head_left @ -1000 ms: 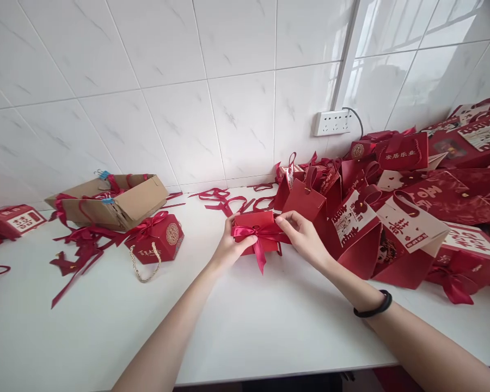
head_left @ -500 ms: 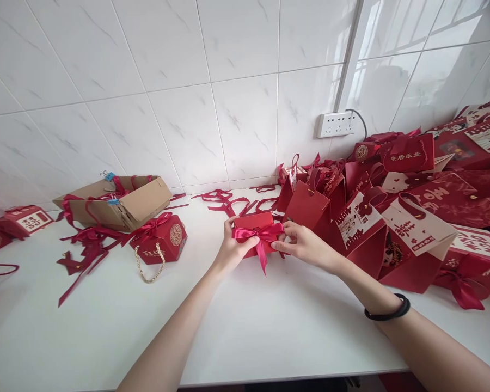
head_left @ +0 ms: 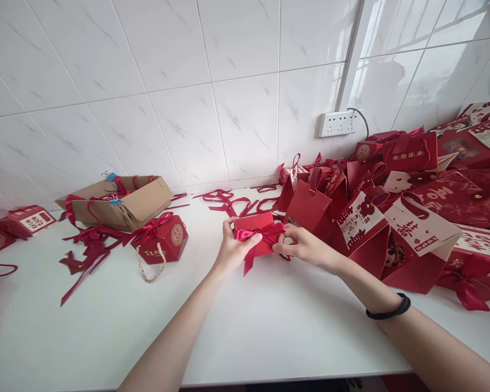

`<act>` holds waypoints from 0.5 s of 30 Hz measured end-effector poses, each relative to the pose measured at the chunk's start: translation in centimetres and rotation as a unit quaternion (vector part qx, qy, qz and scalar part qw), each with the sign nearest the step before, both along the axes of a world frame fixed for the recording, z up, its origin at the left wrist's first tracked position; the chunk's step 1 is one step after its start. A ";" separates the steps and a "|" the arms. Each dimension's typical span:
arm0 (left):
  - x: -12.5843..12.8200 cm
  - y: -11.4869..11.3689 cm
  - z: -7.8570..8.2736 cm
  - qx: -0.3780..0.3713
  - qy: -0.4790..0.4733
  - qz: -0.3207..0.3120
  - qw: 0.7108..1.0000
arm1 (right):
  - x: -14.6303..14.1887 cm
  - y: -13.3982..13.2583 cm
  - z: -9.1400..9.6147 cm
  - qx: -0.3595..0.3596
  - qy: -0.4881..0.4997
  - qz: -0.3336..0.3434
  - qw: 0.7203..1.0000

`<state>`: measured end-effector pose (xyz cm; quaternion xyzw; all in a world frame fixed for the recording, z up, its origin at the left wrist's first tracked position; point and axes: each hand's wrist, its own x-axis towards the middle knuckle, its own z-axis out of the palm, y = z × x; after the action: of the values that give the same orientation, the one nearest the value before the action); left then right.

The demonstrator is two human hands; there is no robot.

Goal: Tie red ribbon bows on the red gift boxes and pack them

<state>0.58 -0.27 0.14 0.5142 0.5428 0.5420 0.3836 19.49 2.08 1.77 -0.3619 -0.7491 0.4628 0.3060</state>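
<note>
A small red gift box (head_left: 255, 222) with a dark red ribbon bow (head_left: 261, 236) on its front stands on the white table (head_left: 269, 321), a little past the middle. My left hand (head_left: 232, 249) grips the box's left side, thumb on the bow. My right hand (head_left: 304, 245) pinches the bow's right loop, fingers closed. A black band sits on my right wrist.
A heap of red gift bags and boxes (head_left: 412, 218) fills the right side up to the wall. A red hexagonal box with a rope handle (head_left: 163, 239), loose ribbons (head_left: 85, 247) and an open cardboard box (head_left: 118, 204) lie at the left. A wall socket (head_left: 337, 123) is behind.
My right hand has shifted from the box's top right corner down onto the bow's right loop. The hanging ribbon tail has swung to the left. The box stays in place.
</note>
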 end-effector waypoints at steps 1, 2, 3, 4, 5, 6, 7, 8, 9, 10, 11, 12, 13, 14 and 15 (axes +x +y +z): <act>0.0 0.1 -0.1 0.001 0.008 0.010 1.000 | 0.0 0.0 0.0 0.004 -0.002 0.001 1.000; 0.0 0.2 -0.2 0.002 0.013 0.019 1.000 | 0.0 0.0 0.1 0.007 -0.002 0.004 1.000; -0.1 0.2 -0.3 0.001 0.016 0.024 1.000 | 0.0 0.0 0.1 0.008 -0.001 0.009 1.000; -0.1 0.3 -0.3 -0.001 0.016 0.026 1.000 | 0.1 0.0 0.2 0.006 -0.001 0.015 1.000; -0.1 0.3 -0.4 -0.003 0.015 0.026 1.000 | 0.1 -0.1 0.2 0.001 -0.003 0.021 1.000; -0.1 0.3 -0.4 -0.004 0.015 0.024 1.000 | 0.1 -0.1 0.2 -0.004 -0.006 0.026 1.000; -0.1 0.4 -0.5 -0.003 0.015 0.023 1.000 | 0.1 -0.1 0.3 -0.008 -0.010 0.028 1.000; -0.1 0.4 -0.5 -0.002 0.016 0.022 1.000 | 0.2 -0.1 0.3 -0.009 -0.014 0.027 1.000; -0.1 0.3 -0.5 -0.001 0.016 0.021 1.000 | 0.2 -0.1 0.3 -0.008 -0.016 0.025 1.000; -0.1 0.3 -0.4 0.000 0.015 0.019 1.000 | 0.2 -0.1 0.2 -0.008 -0.017 0.022 1.000; -0.1 0.3 -0.4 0.000 0.013 0.017 1.000 | 0.2 0.0 0.2 -0.009 -0.018 0.021 1.000; -0.1 0.2 -0.4 0.002 0.011 0.016 1.000 | 0.3 0.0 0.1 -0.012 -0.019 0.022 0.999; -0.1 0.2 -0.4 0.003 0.011 0.015 1.000 | 0.4 0.1 0.1 -0.016 -0.022 0.025 0.999; 0.0 0.2 -0.4 0.005 0.011 0.015 1.000 | 0.5 0.2 0.0 -0.019 -0.026 0.028 0.999; 0.0 0.1 -0.4 0.006 0.012 0.016 1.000 | 0.7 0.3 0.0 -0.019 -0.031 0.031 0.999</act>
<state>0.57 -0.14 -0.27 0.5145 0.5518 0.5453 0.3654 20.16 2.35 1.76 -0.3585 -0.7599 0.4752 0.2612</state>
